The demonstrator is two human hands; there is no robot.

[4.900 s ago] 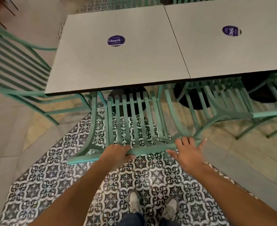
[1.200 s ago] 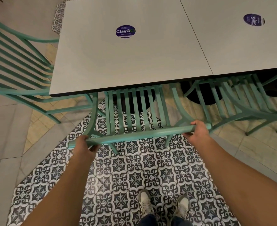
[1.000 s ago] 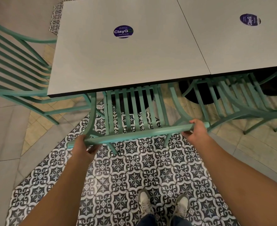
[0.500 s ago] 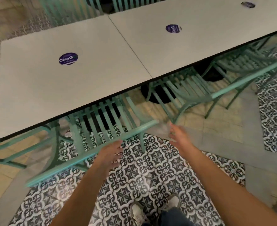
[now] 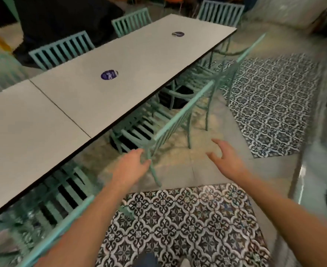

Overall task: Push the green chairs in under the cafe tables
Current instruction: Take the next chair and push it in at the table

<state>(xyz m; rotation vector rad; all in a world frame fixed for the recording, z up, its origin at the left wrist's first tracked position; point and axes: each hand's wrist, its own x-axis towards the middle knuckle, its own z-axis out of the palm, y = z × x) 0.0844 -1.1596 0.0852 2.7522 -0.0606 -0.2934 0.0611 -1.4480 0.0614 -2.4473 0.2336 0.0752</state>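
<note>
Both hands off first chair's top rail; that chair [image 5: 49, 226] now behind left forearm, seat tucked under worktop [image 5: 33, 143]. View swung right along table row. Left hand [image 5: 131, 164] open, fingertips at near corner of next chair [image 5: 170, 124], contact unclear through blur. Right hand [image 5: 225, 158] open, fingers spread, in air right of that chair, touching nothing.

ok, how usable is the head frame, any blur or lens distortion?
Head view: motion blur smears the nearest green chair at lower left and the right edge; both hands soft. Wide-angle bend curves the table edge; purple sticker text unreadable.
</note>
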